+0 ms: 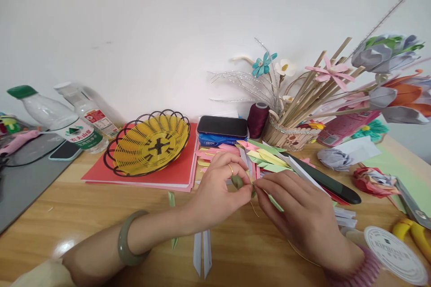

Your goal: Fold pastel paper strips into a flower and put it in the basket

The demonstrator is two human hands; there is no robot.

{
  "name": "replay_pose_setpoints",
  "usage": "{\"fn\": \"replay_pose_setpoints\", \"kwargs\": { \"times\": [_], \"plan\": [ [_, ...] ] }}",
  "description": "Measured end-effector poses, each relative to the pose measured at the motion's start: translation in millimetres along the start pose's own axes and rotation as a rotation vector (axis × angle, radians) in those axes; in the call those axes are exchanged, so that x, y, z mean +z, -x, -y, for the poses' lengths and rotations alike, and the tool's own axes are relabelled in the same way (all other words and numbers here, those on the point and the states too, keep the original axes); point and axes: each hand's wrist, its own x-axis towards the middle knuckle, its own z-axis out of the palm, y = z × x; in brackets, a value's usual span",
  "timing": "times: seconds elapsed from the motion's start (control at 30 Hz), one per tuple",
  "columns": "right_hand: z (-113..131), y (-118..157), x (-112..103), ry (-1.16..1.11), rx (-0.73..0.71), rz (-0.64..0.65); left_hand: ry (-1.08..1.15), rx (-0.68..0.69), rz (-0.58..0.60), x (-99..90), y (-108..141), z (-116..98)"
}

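Note:
My left hand (224, 184), with a ring on one finger and a bangle at the wrist, is closed in a pinch on a small green folded paper piece (236, 182). Fingertips of my right hand (299, 206) meet it from the other side, pinched on the same piece; the part between the fingers is mostly hidden. A thin cord (255, 210) hangs just below the fingers. Folded green and yellow paper strips (267, 157) lie just behind my hands. Under my left forearm are a green folded strip (172, 202) and white folded strips (202, 255).
A yellow woven basket (151, 143) rests on red paper sheets (97, 170). Behind my hands are a phone (222, 126) and a maroon thread spool (258, 121). Bottles (77, 132) stand left; a stick-filled holder (286, 136), scissors (407, 202) and a round-lidded container (393, 251) are right.

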Motion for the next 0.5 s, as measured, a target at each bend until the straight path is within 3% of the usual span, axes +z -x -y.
{"fn": "replay_pose_setpoints", "kwargs": {
  "times": [0.13,0.23,0.37,0.5],
  "plan": [
    [0.8,-9.2,-6.3,-0.389,0.332,0.134,0.004,-0.001,-0.005,0.1,0.0,-0.6],
    [0.4,-15.2,-9.9,-0.556,0.483,0.237,-0.007,0.001,-0.004,-0.3,0.0,-1.5],
    [-1.6,-17.2,-9.8,-0.679,0.552,0.285,-0.002,-0.001,0.004,-1.0,0.6,-1.8],
    [-1.5,-14.0,-7.7,-0.592,0.5,0.267,0.01,-0.011,0.008,-0.7,0.7,-0.8]
  ]
}}
